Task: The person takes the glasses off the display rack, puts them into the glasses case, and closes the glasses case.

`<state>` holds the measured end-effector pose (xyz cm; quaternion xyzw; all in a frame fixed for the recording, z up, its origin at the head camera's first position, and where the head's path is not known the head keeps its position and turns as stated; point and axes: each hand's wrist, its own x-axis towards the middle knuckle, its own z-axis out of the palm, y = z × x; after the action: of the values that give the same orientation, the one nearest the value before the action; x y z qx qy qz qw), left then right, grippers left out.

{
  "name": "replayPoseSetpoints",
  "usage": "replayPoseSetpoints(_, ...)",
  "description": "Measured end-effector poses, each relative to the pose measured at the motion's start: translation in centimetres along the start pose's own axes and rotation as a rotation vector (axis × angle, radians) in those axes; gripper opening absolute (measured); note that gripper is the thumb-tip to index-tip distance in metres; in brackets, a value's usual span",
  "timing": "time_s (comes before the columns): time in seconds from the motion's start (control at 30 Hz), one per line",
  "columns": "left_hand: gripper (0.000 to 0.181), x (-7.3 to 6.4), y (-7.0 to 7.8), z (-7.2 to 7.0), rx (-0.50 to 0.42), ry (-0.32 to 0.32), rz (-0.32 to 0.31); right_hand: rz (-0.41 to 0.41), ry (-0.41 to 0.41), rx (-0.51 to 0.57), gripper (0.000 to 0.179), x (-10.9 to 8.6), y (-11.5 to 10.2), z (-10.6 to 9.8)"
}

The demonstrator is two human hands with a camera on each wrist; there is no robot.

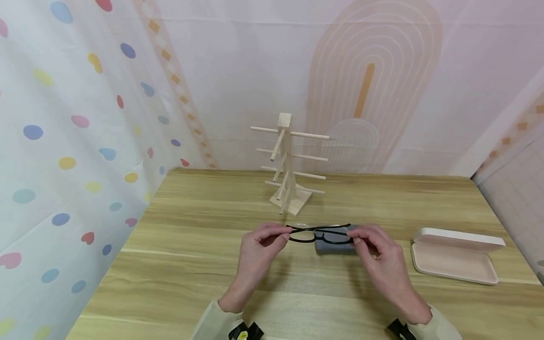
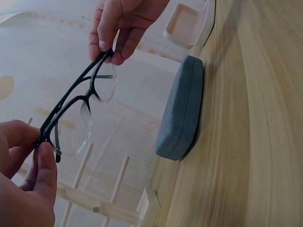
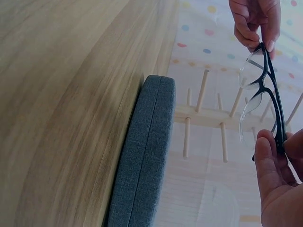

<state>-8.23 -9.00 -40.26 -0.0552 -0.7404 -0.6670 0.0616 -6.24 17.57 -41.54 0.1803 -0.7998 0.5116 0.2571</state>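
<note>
A pair of eyeglasses [image 1: 321, 234] with a black upper frame and clear lower rims is held above the table between both hands. My left hand [image 1: 262, 250] pinches one end of the frame by the hinge, thumb against fingers. At the opposite end my right hand [image 1: 381, 255] pinches the other hinge corner. The temples look folded behind the lenses in the left wrist view. Below the eyeglasses a closed blue-grey fabric glasses case [image 2: 182, 109] lies on the table, partly covered by them in the head view.
Behind the hands stands a wooden peg rack [image 1: 285, 160] with several bare pegs sticking out sideways and forward. To the right, a white glasses case [image 1: 454, 274] lies with its lid up and a pale pink inside. A patterned curtain [image 1: 238, 85] hangs behind the wooden table [image 1: 178, 264].
</note>
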Motion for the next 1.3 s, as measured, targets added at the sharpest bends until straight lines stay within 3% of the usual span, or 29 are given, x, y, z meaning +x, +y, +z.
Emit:
replayPoseSetpoints(0.23,0.026,0.0,0.2,-0.1,-0.082,-0.112,0.021,0.285,-0.031,0.137,0.016,0.3,-0.5,-1.1)
replayPoseSetpoints(0.37,0.027,0.0,0.3,-0.1,-0.114,-0.161,0.050,0.395,-0.085,0.182,0.015,0.6,-0.7,-2.0)
replayPoseSetpoints(0.5,0.024,0.1,0.3,-0.1,-0.111,-0.162,0.070,0.469,-0.146,0.253,0.020,0.9,-0.8,-2.8)
replayPoseSetpoints(0.63,0.020,0.2,0.2,0.1,-0.079,-0.141,0.082,0.465,-0.190,0.334,0.025,0.9,-0.8,-3.3)
replayPoseSetpoints(0.73,0.018,0.5,0.3,0.4,-0.063,-0.135,0.094,0.446,-0.199,0.337,0.028,0.9,-0.9,-3.8)
replayPoseSetpoints(1.1,0.016,0.9,0.2,2.1,-0.082,-0.137,0.118,0.446,-0.075,0.035,0.023,0.5,-0.6,-4.9)
replayPoseSetpoints(1.3,0.016,0.6,-0.3,3.6,-0.128,-0.131,0.092,0.415,-0.008,-0.021,0.020,0.2,0.2,-5.6)
